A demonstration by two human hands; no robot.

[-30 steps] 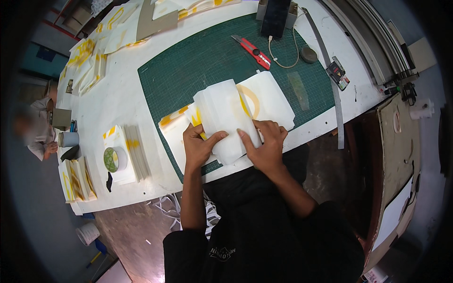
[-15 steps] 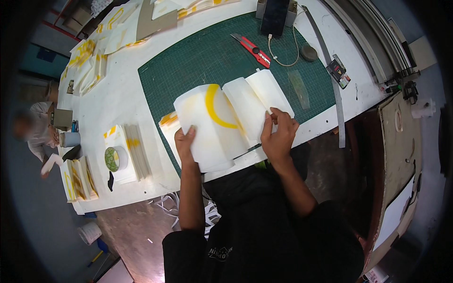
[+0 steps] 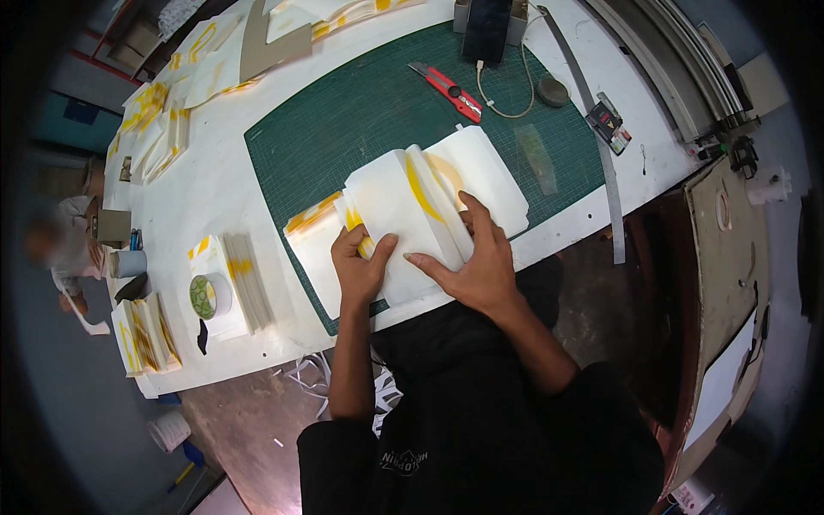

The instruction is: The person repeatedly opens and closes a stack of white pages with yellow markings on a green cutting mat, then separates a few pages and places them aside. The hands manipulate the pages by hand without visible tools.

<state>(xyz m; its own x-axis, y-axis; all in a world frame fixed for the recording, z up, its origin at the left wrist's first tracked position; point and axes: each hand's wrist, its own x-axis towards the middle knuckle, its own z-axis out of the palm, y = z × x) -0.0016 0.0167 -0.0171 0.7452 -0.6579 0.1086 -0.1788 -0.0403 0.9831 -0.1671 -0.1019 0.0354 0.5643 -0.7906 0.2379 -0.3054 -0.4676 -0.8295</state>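
A folded white paper sheet (image 3: pixel 382 193) with a curved yellow band lies between my hands over the near edge of the green cutting mat (image 3: pixel 343 116). My left hand (image 3: pixel 362 264) grips its left side, thumb on top and fingers around the edge. On the opposite side, my right hand (image 3: pixel 482 266) holds the folded edge, its thumb pressing on the top and its fingers along the far side. Flat white sheets (image 3: pixel 496 176) rest just beyond my right fingers. To the left of my left hand sits a pile of yellow-edged folded sheets (image 3: pixel 316 245).
Farther back on the mat are a red utility knife (image 3: pixel 451 90), a phone (image 3: pixel 489 34) with a cable, and a dark round puck (image 3: pixel 552 91). A metal ruler (image 3: pixel 616 210) crosses the right side. Leftward, a tape roll (image 3: pixel 206 296) rests on stacked folded sheets (image 3: pixel 247 287). Another person (image 3: pixel 73 249) works at far left.
The paper, spread open before, is now folded narrower. My right hand has moved left, toward my left hand, which has shifted slightly right. The other person's white sheet has lowered.
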